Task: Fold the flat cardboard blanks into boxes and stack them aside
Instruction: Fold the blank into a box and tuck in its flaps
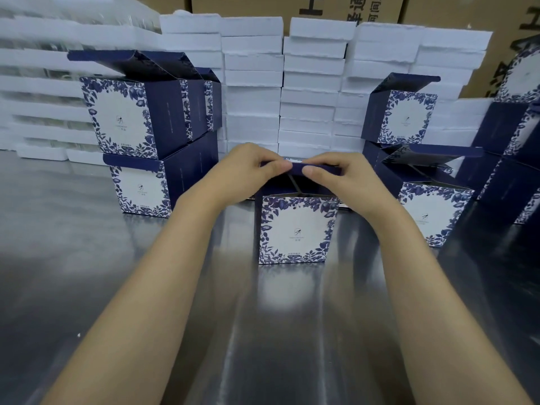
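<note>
A blue-and-white floral box (295, 229) stands upright in the middle of the steel table (87, 273), its top open. Above it a dark blue lid flap (295, 168) is raised. My left hand (248, 168) pinches the flap's left part, and my right hand (336, 173) pinches its right part, thumbs nearly meeting at the centre. Folded boxes of the same print stand in a two-high stack at the left (146, 135) and in another stack at the right (409, 159), lids open.
White foam trays (309, 83) are piled in tall columns along the back. Brown shipping cartons (350, 7) rise behind them. More blue boxes (514, 159) crowd the far right edge. Bare steel lies between me and the box.
</note>
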Tool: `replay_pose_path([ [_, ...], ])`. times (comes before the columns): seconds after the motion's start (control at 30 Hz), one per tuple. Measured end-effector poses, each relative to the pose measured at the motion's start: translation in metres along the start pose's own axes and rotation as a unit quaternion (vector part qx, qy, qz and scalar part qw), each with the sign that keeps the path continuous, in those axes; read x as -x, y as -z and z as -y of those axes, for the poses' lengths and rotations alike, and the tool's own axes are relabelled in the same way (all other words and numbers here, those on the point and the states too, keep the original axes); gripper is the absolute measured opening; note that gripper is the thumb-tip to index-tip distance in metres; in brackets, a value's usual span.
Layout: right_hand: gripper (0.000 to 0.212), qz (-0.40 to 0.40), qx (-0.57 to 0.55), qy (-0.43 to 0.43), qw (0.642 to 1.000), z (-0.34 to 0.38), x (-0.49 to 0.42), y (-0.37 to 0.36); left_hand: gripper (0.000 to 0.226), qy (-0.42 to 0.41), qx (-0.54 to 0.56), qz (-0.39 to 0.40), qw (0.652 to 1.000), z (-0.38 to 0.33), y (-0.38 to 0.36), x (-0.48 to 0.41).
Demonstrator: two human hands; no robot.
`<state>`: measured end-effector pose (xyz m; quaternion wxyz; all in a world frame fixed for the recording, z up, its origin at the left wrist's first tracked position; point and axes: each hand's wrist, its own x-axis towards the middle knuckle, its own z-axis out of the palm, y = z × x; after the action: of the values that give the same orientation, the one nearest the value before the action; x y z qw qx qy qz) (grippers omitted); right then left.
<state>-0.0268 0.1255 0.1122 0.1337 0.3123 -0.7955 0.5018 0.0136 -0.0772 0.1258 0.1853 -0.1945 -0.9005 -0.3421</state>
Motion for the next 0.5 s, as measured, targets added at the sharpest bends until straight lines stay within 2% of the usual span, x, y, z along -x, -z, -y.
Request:
replay_pose_path([
  [0.17, 0.011, -0.118, 0.077, 0.079, 0.987, 0.004, 0.000, -0.015, 0.035, 0.001, -0.046, -0.087, 0.995, -0.008, -0.009, -0.003],
  [0.3, 0.009, -0.061, 0.034, 0.035, 0.997, 0.006, -0.002, -0.006, 0.030, -0.002, -0.046, -0.083, 0.995, -0.008, -0.009, -0.003],
  [0.5, 0.017, -0.099, -0.032, 0.042, 0.994, 0.004, 0.004, 0.009, 0.021, -0.017, -0.024, -0.065, 0.997, -0.002, 0.005, 0.000],
])
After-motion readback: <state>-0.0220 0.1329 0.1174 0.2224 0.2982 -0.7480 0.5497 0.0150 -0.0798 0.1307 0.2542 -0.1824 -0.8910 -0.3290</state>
